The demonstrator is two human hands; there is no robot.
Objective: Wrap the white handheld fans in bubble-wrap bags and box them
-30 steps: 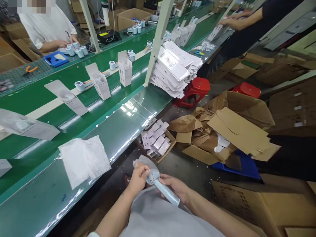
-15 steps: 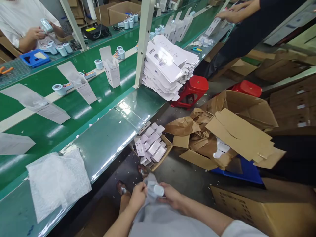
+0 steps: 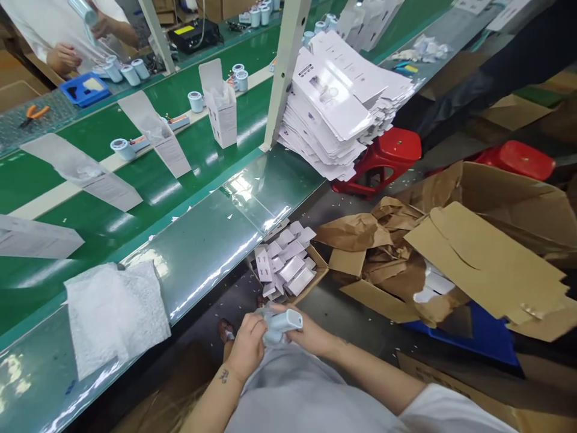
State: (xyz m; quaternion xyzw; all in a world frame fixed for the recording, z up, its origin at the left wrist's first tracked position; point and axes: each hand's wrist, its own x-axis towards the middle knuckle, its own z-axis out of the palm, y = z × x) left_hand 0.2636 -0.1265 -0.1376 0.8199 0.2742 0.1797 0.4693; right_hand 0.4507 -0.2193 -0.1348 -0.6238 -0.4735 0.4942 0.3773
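Note:
Close to my body, a light-blue handheld device [image 3: 283,323] with a rounded-rectangular end is held between both hands. My left hand [image 3: 249,341] is closed round its left side, fingers curled. From the other side my right hand [image 3: 309,332] grips it, with some fingers hidden behind. A bit of clear plastic bag [image 3: 267,308] shows at the far side of the device, partly covered by the fingers. To the left, a stack of white translucent bags [image 3: 118,319] lies on the green bench ledge [image 3: 202,240].
Open white boxes [image 3: 223,123] and light-blue device parts [image 3: 195,101] stand along the green conveyor [image 3: 180,192]. Flat white cartons [image 3: 333,102] are piled by the post. A carton of small white boxes [image 3: 288,258] and brown cartons [image 3: 487,258] lie on the floor. A co-worker sits across.
The device has turned and come further out of the plastic bag, showing its light-blue body. My left hand has shifted from the bag to the device's side. The view has moved right.

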